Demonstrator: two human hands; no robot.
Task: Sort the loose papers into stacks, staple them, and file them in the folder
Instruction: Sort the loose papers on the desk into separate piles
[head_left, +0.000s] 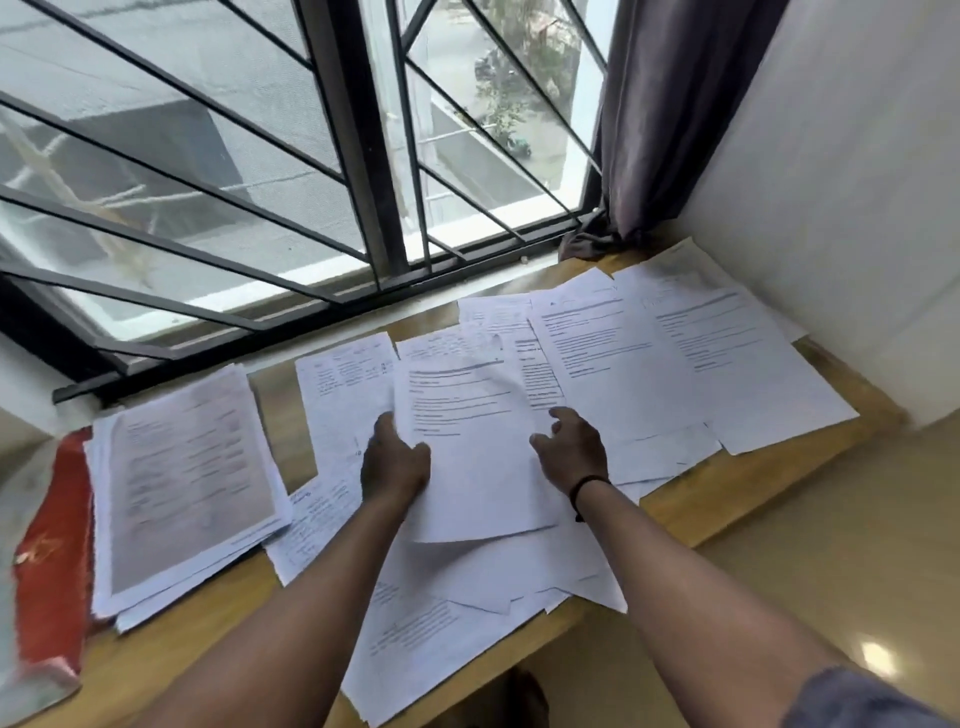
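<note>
At the table's (727, 514) left edge lies a red folder (49, 571), partly covered by a thick stack of papers (187, 483) near the window-side edge. To its right, loose sheets (343, 395) overlap across the middle of the table. The left hand (396, 462) grips the left edge of a printed sheet (478, 457), fingers curled round the paper, the sheet raised slightly over those beneath. The right hand (571, 452), a dark band (584, 486) at its wrist, rests on the same sheet's right edge with fingers loosely spread, holding nothing. Further right, more printed pages (675, 358) lie fanned toward the table's far right corner, beside a grey curtain (670, 119).
</note>
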